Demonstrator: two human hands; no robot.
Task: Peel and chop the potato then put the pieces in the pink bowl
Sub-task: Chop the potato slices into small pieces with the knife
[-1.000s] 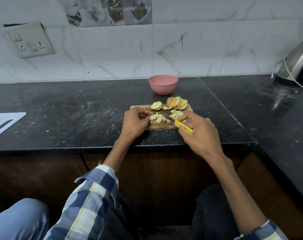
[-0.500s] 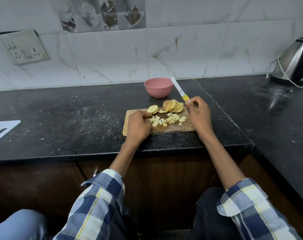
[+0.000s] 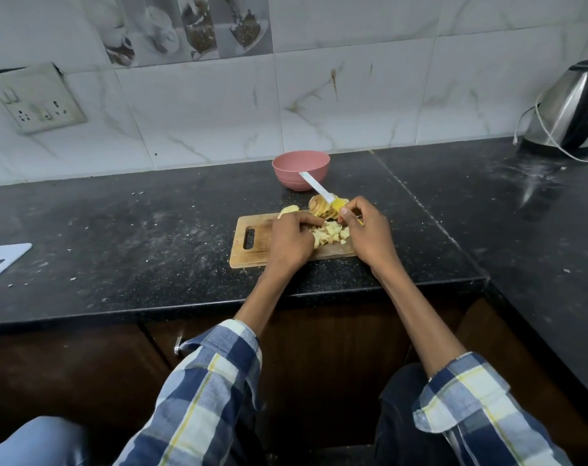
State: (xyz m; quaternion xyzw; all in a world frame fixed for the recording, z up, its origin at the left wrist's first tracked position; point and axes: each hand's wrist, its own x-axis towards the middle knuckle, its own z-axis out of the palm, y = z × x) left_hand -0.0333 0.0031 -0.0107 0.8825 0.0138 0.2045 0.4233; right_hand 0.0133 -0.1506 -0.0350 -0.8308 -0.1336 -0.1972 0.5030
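Head view: right hand (image 3: 366, 230) fingers clamped on knife (image 3: 322, 191), blade tipped up clear while left hand (image 3: 290, 242), fingers curled together, gathers diced potato (image 3: 331, 233) on board (image 3: 252, 247) near pink bowl (image 3: 301, 169).

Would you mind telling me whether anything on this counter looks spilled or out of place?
Yes: pale crumbs and powdery smears are scattered over the black counter left of the wooden cutting board, off the board. The wall socket plate also hangs askew. The pink bowl stands upright.
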